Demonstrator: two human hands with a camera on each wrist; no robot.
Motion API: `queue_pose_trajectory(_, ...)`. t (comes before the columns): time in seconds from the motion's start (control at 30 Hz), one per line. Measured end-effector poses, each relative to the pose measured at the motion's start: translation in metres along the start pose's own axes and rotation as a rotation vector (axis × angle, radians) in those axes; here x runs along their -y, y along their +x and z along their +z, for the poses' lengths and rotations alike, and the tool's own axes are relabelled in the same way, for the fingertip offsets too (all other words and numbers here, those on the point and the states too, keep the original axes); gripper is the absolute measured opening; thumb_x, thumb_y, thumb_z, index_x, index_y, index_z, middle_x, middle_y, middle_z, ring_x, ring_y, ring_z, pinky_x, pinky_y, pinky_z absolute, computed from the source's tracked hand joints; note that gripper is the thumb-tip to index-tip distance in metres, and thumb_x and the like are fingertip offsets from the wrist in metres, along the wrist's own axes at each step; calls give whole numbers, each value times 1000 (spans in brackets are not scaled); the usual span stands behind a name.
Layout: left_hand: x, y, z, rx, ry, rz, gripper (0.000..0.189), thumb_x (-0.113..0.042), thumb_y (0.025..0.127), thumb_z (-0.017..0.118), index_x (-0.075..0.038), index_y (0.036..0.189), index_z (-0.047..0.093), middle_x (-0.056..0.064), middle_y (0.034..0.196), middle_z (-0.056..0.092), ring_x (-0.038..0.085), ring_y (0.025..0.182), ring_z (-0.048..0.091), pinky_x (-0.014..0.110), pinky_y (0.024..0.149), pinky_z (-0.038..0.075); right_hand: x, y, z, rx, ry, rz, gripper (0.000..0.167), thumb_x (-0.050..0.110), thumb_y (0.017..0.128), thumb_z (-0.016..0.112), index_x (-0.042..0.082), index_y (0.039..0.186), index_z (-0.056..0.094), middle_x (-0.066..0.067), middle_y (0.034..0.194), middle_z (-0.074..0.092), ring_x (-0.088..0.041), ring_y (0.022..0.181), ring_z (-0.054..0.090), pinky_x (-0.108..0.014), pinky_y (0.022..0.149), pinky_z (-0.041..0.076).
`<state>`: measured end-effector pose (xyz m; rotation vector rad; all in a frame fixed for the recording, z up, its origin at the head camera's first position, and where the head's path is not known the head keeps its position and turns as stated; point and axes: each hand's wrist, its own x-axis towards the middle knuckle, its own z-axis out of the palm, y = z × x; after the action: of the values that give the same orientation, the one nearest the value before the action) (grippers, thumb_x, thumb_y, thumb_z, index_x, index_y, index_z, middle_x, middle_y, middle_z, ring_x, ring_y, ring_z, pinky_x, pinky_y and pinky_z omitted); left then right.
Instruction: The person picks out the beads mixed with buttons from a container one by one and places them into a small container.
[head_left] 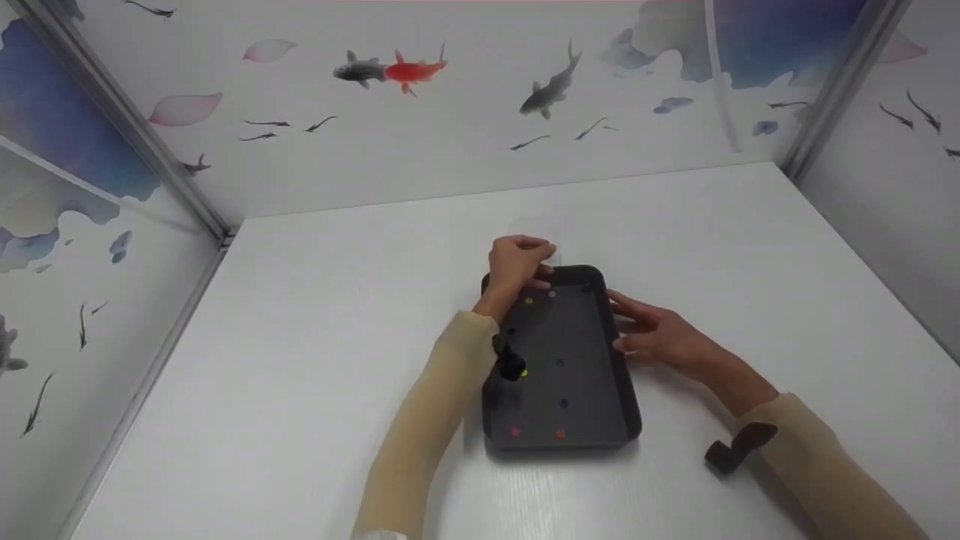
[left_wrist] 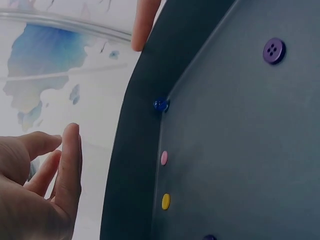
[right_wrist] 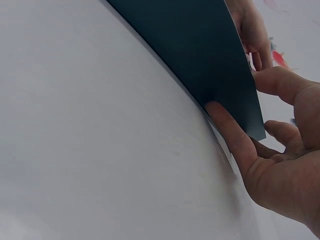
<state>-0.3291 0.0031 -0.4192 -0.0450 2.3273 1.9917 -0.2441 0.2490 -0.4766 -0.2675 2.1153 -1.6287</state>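
A dark grey tray point(head_left: 600, 375) lies on the white table with several small buttons spread over its floor. My left hand point(head_left: 517, 262) hovers over its far end, thumb and fingertips close together; whether something small sits between them is unclear. Beyond that hand is a faint clear, see-through thing point(head_left: 536, 225). On the tray's right side, my right hand point(head_left: 664, 337) rests extended fingers against the outer wall and rim. The left wrist view shows a purple button point(left_wrist: 272, 51), a shiny blue one point(left_wrist: 160, 104), a pink button point(left_wrist: 164, 158) and a yellow button point(left_wrist: 166, 201).
White panels printed with fish and petals point(head_left: 465, 127) enclose the table point(head_left: 337, 315) at the back and both sides. Near the tray's front edge lie a pink button point(head_left: 515, 431) and a red button point(head_left: 560, 433). Black wrist cameras point(head_left: 724, 456) stick out from the sleeves.
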Motion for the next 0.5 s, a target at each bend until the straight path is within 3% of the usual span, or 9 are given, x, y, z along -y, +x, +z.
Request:
queue_pose_trajectory(0.2, 3, -4, 5, 3, 31, -21, 18, -24, 91, 73, -8, 100, 76, 11, 86, 76, 16, 52, 67, 47, 65, 64, -1, 0, 0, 10, 21, -6, 84, 19, 90, 73, 36, 158, 27, -9, 167, 24, -38, 150, 33, -46, 101, 57)
queue_pose_trajectory(0.33, 8, -7, 8, -9, 57, -23, 19, -26, 91, 74, -10, 101, 76, 8, 83, 75, 14, 53, 68, 38, 57, 64, -1, 0, 0, 14, 29, -3, 84, 18, 90, 73, 36, 158, 27, -10, 167, 24, -38, 150, 33, -45, 101, 57)
queue_pose_trajectory(0.5, 16, -8, 12, 6, 10, -30, 21, -21, 90, 75, -5, 104, 76, 11, 87, 75, 13, 58, 68, 27, 48, 60, 0, -1, 0, 18, 43, 3, 84, 18, 90, 73, 35, 158, 27, -10, 167, 23, -38, 150, 32, -44, 101, 57)
